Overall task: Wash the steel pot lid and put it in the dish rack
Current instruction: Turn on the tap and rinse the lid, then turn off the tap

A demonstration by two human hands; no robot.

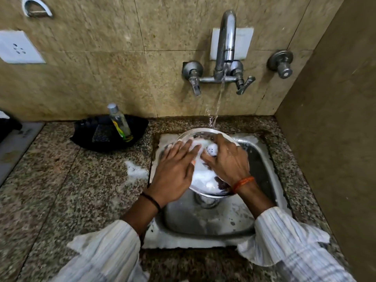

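The steel pot lid is covered in white foam and tilts over the steel sink, its far rim under the running water. My left hand lies on the lid's left side with fingers straight, pressing the foamy surface. My right hand rests on the right side, fingers curled beside the round foamy knob. Whether it grips the knob or the rim is unclear.
A wall tap pours a stream onto the lid's far edge. A black tray with a clear soap bottle stands at the back left of the granite counter. A blob of foam lies beside the sink. A wall closes the right side.
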